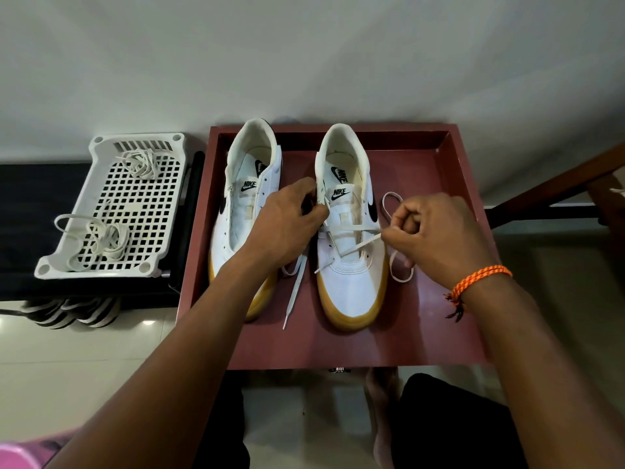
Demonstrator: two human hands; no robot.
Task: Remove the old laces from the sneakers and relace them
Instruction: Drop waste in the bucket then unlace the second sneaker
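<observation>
Two white sneakers with gum soles stand on a maroon tray (439,333), toes toward me. The left sneaker (233,211) has no lace in its eyelets. The right sneaker (348,275) carries a white lace (351,243) crossing its lower eyelets. My left hand (287,221) grips the right sneaker's left eyelet edge, and one lace end (294,292) hangs down between the shoes. My right hand (436,235) pinches the other lace end at the shoe's right side, with slack looped on the tray behind and under it.
A white perforated plastic basket (169,140) sits left of the tray and holds two bundles of loose white laces (138,164). Dark striped footwear (74,313) lies on the floor below it. A wooden furniture edge (558,184) runs at the right.
</observation>
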